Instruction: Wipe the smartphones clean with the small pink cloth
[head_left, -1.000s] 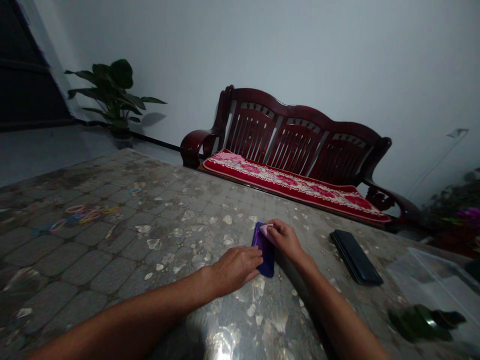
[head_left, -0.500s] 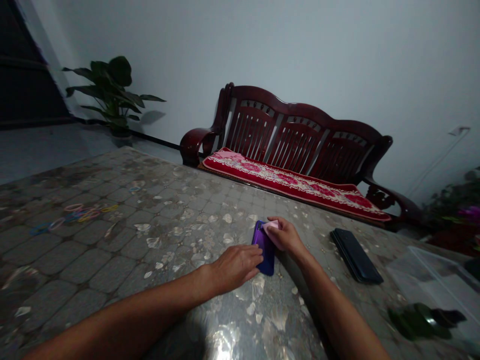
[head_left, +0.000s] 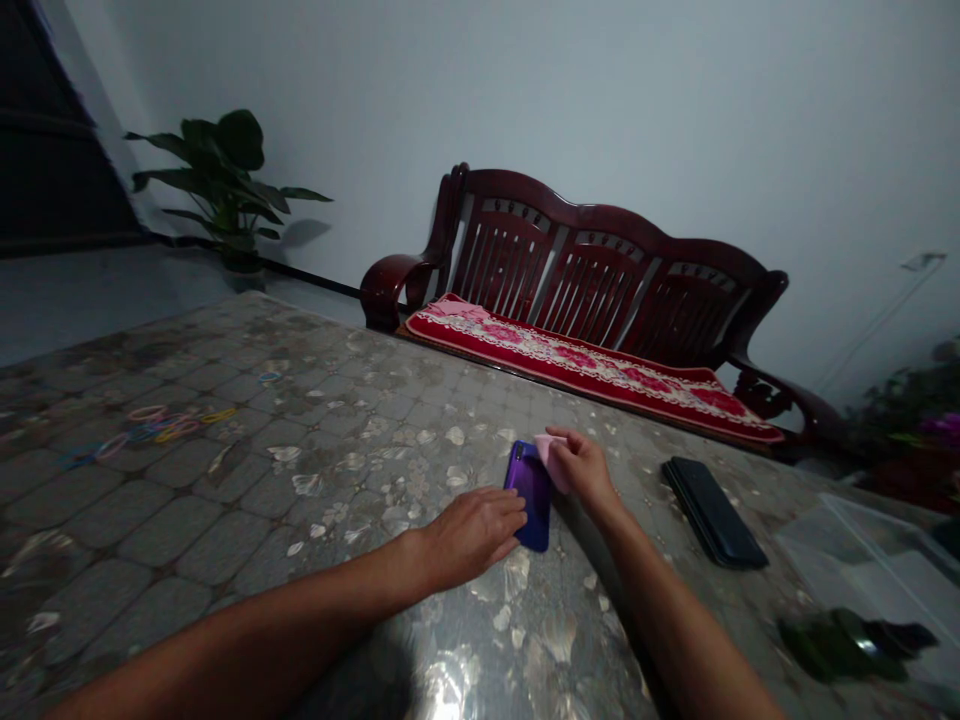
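purple phone [head_left: 529, 487], pink cloth [head_left: 547, 451] beside, on patterned table [head_left: 225, 510]; wooden bench [head_left: 577, 270] behind.

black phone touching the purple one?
No, the black phone lies apart on the table, right of the purple phone.

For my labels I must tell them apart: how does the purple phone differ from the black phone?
The purple phone is glossy violet; the black phone is dark and dull. The left hand touches the purple phone and the right hand holds a pink cloth at its far end; the black phone lies untouched, farther right. Both lie flat on the table.
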